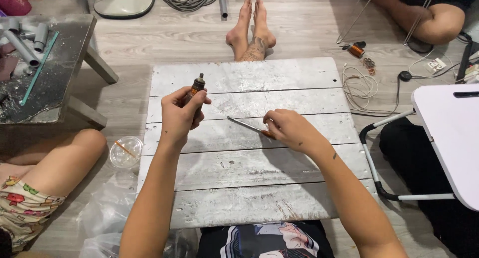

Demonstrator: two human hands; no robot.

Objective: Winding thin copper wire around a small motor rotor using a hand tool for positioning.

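My left hand (pixel 180 116) is raised over the left part of a white-painted plank board (pixel 249 188) and grips a small dark cylindrical part (pixel 195 87) with a brown band and a grey tip, held upright. My right hand (pixel 289 129) rests on the board near its middle and holds a thin screwdriver (pixel 244 124) by its orange handle. The metal shaft lies flat on the planks and points left toward my left hand. My feet (pixel 251 31) stretch out beyond the board's far edge.
A clear plastic cup (pixel 125 151) stands on the floor left of the board, beside another person's knee (pixel 65 156). A low grey table (pixel 60 63) with pipes is at far left. White cable (pixel 359 86) and small parts lie right; a white folding table (pixel 449 133) stands there.
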